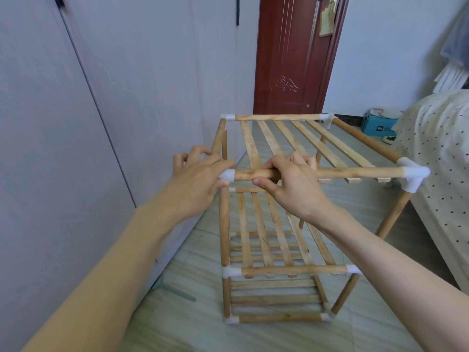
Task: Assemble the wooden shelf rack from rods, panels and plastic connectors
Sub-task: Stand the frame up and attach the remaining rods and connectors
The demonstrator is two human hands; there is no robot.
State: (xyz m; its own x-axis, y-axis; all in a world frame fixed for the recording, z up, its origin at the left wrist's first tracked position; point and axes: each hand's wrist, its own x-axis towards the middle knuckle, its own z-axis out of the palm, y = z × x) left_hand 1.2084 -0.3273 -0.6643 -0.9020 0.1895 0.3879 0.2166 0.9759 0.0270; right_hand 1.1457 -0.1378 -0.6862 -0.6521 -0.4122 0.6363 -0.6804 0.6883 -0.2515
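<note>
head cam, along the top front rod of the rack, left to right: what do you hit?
left hand → white corner connector under its fingertips → bare stretch of the front rod → right hand gripping the rod → long bare rod → white right corner connector

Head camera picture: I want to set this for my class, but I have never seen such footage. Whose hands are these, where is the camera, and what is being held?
The camera sits on a person's head and looks down at their own two bare hands; there is no machine. A wooden rack with slatted shelves stands on the tiled floor. The right hand grips the top front rod. The left hand holds the white connector at that rod's left end. A bed is on the right and a red door behind.
</note>
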